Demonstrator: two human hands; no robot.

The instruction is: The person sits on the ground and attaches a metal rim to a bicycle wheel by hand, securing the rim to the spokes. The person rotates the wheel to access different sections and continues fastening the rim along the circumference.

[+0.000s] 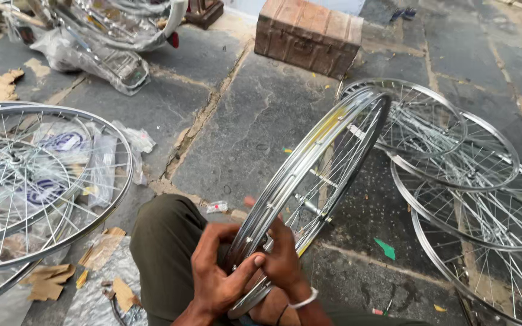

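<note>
- Gripping bike wheel rim, tilted on edge: left hand + right hand both clasped round its lower arc
- More spoked wheels flat on floor at right

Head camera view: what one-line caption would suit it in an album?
Both hands, left and right, grip a spoked bicycle wheel rim upright over a stone floor.

Both hands meet low at centre, left hand and right hand with fingers curled closed.
</note>
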